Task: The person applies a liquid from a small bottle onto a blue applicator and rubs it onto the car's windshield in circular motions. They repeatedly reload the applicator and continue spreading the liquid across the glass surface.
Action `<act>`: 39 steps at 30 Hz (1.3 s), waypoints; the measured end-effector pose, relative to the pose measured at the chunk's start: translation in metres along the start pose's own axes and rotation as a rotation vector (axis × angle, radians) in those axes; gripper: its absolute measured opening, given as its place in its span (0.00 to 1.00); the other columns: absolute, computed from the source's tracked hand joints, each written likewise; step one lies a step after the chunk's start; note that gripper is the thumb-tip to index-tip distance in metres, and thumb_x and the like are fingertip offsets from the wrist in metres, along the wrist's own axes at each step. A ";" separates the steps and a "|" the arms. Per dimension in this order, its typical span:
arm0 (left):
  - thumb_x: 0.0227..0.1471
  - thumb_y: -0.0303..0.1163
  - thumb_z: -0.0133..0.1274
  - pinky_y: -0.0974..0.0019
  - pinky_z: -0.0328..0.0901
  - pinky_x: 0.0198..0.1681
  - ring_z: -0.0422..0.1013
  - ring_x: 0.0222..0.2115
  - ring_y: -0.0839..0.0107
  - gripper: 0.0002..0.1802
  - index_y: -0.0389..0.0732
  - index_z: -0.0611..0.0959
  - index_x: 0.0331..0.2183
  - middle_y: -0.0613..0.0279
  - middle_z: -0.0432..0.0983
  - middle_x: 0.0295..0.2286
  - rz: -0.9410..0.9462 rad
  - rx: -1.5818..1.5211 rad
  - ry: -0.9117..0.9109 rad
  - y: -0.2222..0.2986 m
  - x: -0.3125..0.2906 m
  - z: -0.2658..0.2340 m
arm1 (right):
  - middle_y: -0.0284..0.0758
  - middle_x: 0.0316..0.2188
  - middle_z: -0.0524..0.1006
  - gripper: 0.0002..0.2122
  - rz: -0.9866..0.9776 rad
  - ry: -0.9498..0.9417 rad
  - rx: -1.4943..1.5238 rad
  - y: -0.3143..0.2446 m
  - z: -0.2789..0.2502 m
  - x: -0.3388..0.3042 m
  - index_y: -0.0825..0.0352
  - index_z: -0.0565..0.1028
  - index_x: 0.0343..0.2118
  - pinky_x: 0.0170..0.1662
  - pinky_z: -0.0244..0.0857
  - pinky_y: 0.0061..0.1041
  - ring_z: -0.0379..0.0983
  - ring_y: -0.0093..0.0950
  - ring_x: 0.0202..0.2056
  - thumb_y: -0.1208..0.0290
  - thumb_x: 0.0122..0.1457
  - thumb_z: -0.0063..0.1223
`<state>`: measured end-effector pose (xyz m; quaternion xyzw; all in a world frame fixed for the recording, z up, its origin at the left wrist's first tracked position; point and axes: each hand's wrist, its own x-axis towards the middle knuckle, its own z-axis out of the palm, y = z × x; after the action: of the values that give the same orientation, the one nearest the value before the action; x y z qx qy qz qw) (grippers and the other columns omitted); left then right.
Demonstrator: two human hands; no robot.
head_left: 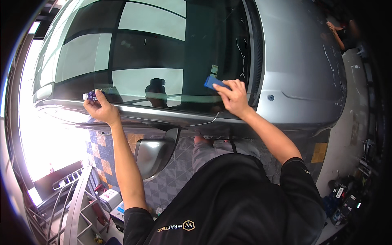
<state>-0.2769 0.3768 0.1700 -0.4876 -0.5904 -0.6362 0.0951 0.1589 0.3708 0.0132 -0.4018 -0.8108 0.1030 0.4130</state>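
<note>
A silver-grey car's windshield stretches in front of me. Over its lower left edge, my left hand pinches a small dark bottle with a pale cap, which points left. Farther right, my right hand grips a flat blue block between thumb and fingers. The block is at the glass near the hood end, just below a small sticker; whether it presses on the glass I cannot tell.
The hood lies to the right, with a round washer nozzle on it. Below the windshield, a side mirror juts out near my left arm. A metal rack stands lower left. Another person's hand shows at the far right.
</note>
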 end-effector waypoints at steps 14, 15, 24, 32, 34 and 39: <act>0.66 0.34 0.62 0.71 0.69 0.38 0.73 0.33 0.76 0.16 0.34 0.75 0.41 0.61 0.79 0.34 -0.009 -0.001 0.018 0.002 -0.001 -0.002 | 0.34 0.44 0.81 0.17 -0.043 0.013 0.036 0.027 0.002 0.020 0.50 0.87 0.47 0.49 0.64 0.37 0.75 0.35 0.43 0.75 0.54 0.67; 0.66 0.34 0.62 0.71 0.69 0.39 0.73 0.33 0.76 0.16 0.34 0.74 0.41 0.60 0.79 0.34 -0.011 -0.020 0.011 0.002 -0.001 -0.003 | 0.34 0.44 0.81 0.18 -0.130 -0.036 0.102 0.010 0.003 0.009 0.49 0.87 0.47 0.49 0.64 0.37 0.75 0.34 0.42 0.75 0.53 0.67; 0.67 0.33 0.61 0.71 0.70 0.39 0.73 0.34 0.76 0.15 0.33 0.75 0.42 0.59 0.79 0.34 0.013 0.025 0.015 -0.005 0.001 -0.003 | 0.35 0.46 0.81 0.17 0.036 0.113 -0.045 0.058 0.003 0.036 0.50 0.86 0.48 0.49 0.62 0.37 0.75 0.34 0.43 0.73 0.55 0.67; 0.66 0.34 0.62 0.70 0.70 0.41 0.73 0.35 0.75 0.16 0.33 0.75 0.43 0.59 0.79 0.34 -0.041 0.001 0.053 0.000 -0.001 -0.002 | 0.31 0.46 0.81 0.18 -0.091 0.035 -0.030 0.062 0.000 0.040 0.47 0.85 0.50 0.51 0.62 0.36 0.76 0.31 0.45 0.73 0.57 0.67; 0.66 0.33 0.62 0.69 0.70 0.42 0.74 0.35 0.74 0.15 0.33 0.75 0.43 0.58 0.80 0.34 -0.040 0.009 0.062 -0.001 0.000 0.002 | 0.30 0.44 0.81 0.16 0.089 0.079 -0.125 0.100 -0.002 0.058 0.49 0.85 0.49 0.49 0.62 0.36 0.76 0.33 0.44 0.71 0.58 0.66; 0.67 0.30 0.60 0.69 0.71 0.42 0.73 0.36 0.74 0.12 0.33 0.76 0.42 0.58 0.79 0.35 -0.033 0.048 0.079 -0.003 -0.002 0.000 | 0.33 0.45 0.81 0.15 0.070 0.192 -0.060 0.094 0.025 0.125 0.54 0.85 0.49 0.46 0.64 0.35 0.74 0.36 0.44 0.74 0.58 0.63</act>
<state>-0.2779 0.3766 0.1660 -0.4500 -0.6091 -0.6420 0.1194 0.1516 0.5282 0.0240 -0.4500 -0.7559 0.0540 0.4725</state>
